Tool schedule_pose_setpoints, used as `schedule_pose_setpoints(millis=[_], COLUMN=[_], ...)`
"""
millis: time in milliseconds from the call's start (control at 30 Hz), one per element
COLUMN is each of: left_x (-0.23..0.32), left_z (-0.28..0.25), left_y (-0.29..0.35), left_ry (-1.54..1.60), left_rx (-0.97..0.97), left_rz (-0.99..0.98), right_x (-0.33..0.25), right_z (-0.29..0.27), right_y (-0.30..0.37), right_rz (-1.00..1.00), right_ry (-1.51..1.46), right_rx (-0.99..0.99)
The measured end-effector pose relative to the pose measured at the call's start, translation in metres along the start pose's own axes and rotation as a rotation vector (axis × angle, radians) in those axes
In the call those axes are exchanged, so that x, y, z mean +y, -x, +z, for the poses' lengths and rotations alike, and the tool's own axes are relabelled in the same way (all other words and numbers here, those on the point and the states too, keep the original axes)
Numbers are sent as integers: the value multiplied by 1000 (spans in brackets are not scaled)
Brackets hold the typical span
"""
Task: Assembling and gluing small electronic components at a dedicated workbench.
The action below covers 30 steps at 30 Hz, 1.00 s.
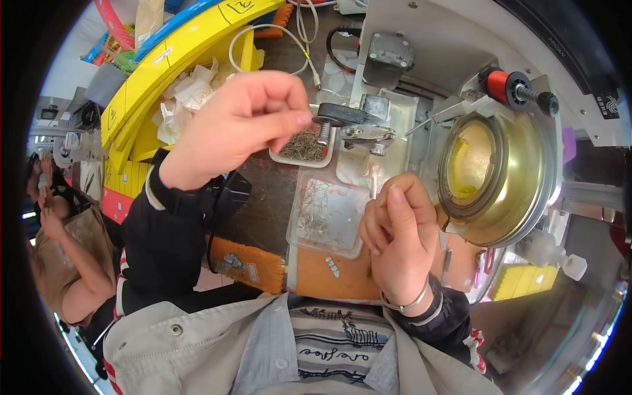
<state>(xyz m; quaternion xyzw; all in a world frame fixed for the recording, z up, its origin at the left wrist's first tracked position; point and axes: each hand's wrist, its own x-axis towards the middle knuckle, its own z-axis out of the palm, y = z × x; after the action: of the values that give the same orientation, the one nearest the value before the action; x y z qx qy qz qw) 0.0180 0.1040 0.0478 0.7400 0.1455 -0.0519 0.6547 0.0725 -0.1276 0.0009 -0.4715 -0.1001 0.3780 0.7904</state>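
Note:
My left hand [247, 122] is raised with thumb and forefinger pinched together, beside the dark end of a small metal clamp arm [359, 118] with a coil spring. Whatever lies in the pinch is too small to make out. Below it, a small white tray [275, 158] holds a heap of fine dark metal pieces. My right hand [403, 230] is closed, its thumb against the curled fingers, just right of a clear plastic box [293, 240] with thin curved wire pieces inside. Anything in that hand is hidden.
A machine with a brass-coloured round bowl [546, 178] and a red spool [498, 85] stands at the right. Yellow bins [151, 72] fill the far left, one with crumpled paper. A white cable [309, 59] loops behind my left hand. Another person [79, 263] sits at left.

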Motion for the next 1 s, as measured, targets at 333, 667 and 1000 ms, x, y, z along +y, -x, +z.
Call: schedule_pose_setpoints(millis=[333, 667, 1000], left_x=[24, 41, 47], left_z=[4, 20, 24], left_y=[-19, -49, -47], left_ry=[-761, -649, -578], left_rx=[336, -141, -142], left_rz=[617, 653, 605], right_x=[-7, -4, -3], right_z=[15, 28, 17], right_y=[-23, -43, -27], right_rz=[169, 3, 82], right_ry=[-327, -469, -851], right_rx=[297, 242, 154])
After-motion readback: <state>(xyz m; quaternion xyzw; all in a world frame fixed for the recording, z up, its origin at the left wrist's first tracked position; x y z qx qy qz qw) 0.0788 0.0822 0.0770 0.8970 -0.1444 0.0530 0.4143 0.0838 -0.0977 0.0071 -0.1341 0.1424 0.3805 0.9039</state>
